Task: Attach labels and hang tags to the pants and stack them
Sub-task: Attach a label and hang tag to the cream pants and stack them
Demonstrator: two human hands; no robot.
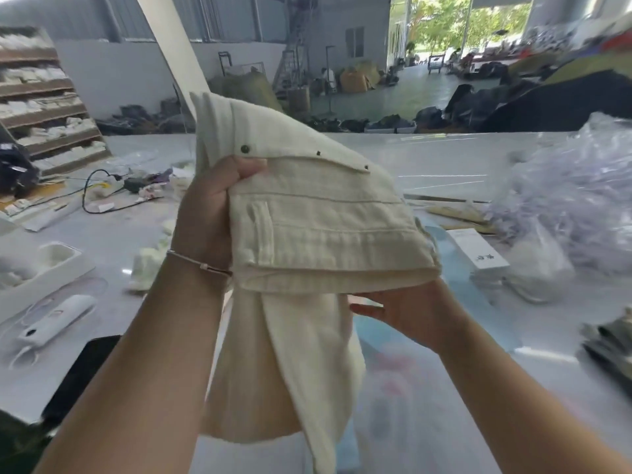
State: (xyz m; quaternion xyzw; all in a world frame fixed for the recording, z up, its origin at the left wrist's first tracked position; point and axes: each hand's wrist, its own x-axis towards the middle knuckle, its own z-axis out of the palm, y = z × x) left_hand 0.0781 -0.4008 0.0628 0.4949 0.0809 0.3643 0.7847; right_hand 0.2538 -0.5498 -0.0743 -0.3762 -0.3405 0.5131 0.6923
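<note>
While pinched between thumb and curled fingers (219, 186) of left hand (205, 220), folded cream-white woven cotton pants (318, 220) raised in mid-air above glossy white work table (444, 159), well clear of its surface. Thumb pressed on front of waistband just below dark metal rivet button (245, 149); remaining fingers hidden behind cloth. Thin silver bracelet (198, 263) around left wrist. Right hand (407, 319) underneath lower folded edge, palm up, fingers spread fairly wide and flat against underside, supporting rather than clamping; fingertips partly covered by fabric. Pocket flap and stitched seams facing camera, one loose leg hanging down between both forearms. Further out on table: white rectangular card hang tags with black print (478, 251) to the right, just beside heap of crumpled clear plastic bags (574, 200); white handheld tagging device (58, 319) to the left, near white plastic tray (41, 268); black cable (92, 189) farther back. Wooden shelving with pale bundles (44, 97) at far left.
</note>
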